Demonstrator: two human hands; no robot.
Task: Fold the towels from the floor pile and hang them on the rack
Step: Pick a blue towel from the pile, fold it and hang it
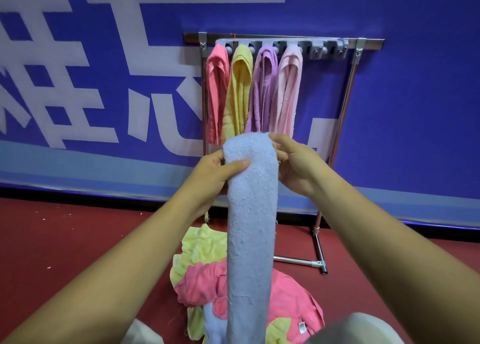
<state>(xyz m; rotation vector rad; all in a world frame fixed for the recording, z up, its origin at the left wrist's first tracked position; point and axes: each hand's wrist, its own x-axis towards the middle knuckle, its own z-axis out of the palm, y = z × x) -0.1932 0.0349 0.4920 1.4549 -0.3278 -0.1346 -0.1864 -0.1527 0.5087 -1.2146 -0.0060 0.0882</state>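
A long, narrow folded light-blue towel hangs down in front of me. My left hand grips its upper part, thumb across the front. My right hand holds the top from the right side, fingers curled behind the fold. Behind stands a metal rack whose grey clip bar holds a coral towel, a yellow towel, a purple towel and a pale pink towel. The clips at the bar's right end hold nothing. On the floor lies a pile of towels, yellow, pink and blue.
The rack's foot rests on the red floor to the right of the pile. A blue banner wall with large white characters stands directly behind the rack. My knees show at the bottom edge.
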